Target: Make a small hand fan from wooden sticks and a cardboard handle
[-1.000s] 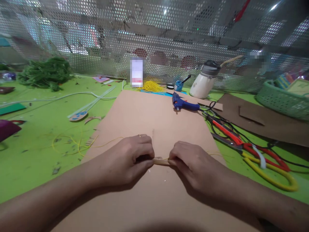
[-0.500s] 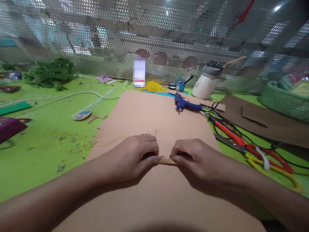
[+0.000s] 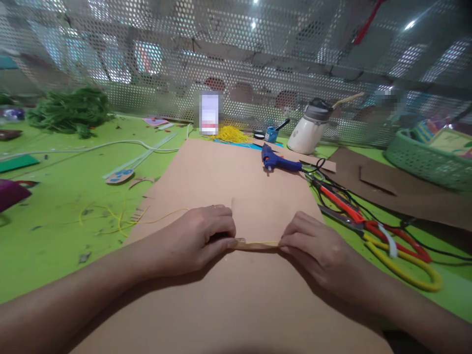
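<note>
A small brown cardboard piece [image 3: 258, 221] lies between my hands on a larger cardboard sheet [image 3: 221, 305], its near edge slightly raised. My left hand [image 3: 204, 233] is closed, thumb and fingers pinching the left end of that edge. Along the edge runs a thin yellow string [image 3: 261, 242]; more of it trails out to the left behind my left hand. My right hand [image 3: 319, 246] pinches the string at the right end of the edge, its fingertips against the cardboard. The exact contact under the fingers is hidden.
Beyond the sheet's far right part lie a blue glue gun [image 3: 280, 160] and its cord. Scissors with red handles [image 3: 398, 241] and yellow handles [image 3: 413, 270] rest at right. A white jar [image 3: 308, 132], a green basket [image 3: 427, 157] and a lit phone [image 3: 209, 113] stand farther back.
My right hand has slid rightward along the cardboard edge, exposing a longer stretch of edge and yellow string. My left hand keeps its pinch. The whole view has shifted slightly.
</note>
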The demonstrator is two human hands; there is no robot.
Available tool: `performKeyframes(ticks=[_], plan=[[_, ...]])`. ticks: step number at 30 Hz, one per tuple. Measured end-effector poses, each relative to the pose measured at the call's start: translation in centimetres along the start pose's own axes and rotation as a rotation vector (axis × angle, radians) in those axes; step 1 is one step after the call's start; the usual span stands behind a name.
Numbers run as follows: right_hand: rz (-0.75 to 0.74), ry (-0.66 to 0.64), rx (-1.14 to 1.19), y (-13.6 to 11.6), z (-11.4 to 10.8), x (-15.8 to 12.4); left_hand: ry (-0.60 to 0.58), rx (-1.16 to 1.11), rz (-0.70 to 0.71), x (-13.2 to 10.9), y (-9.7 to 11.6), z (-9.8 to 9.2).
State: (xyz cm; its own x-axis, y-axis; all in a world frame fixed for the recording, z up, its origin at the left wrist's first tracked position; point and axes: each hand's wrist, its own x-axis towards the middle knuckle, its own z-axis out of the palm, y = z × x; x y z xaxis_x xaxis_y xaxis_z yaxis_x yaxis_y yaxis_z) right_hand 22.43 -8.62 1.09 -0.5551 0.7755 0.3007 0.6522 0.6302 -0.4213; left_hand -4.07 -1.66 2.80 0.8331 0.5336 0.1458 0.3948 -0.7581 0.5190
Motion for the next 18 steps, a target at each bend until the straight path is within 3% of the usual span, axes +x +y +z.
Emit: performKeyframes(ticks=[9,18], plan=[[0.131,-0.1,0.301,2.0,-1.2,0.3,-0.02,-0.003,-0.029,0.1,-0.1,0.0],[0.308,-0.305,0.187,2.2,-2.9,1.7,-0.034,0.016,-0.07,0.2,-0.2,0.0]])
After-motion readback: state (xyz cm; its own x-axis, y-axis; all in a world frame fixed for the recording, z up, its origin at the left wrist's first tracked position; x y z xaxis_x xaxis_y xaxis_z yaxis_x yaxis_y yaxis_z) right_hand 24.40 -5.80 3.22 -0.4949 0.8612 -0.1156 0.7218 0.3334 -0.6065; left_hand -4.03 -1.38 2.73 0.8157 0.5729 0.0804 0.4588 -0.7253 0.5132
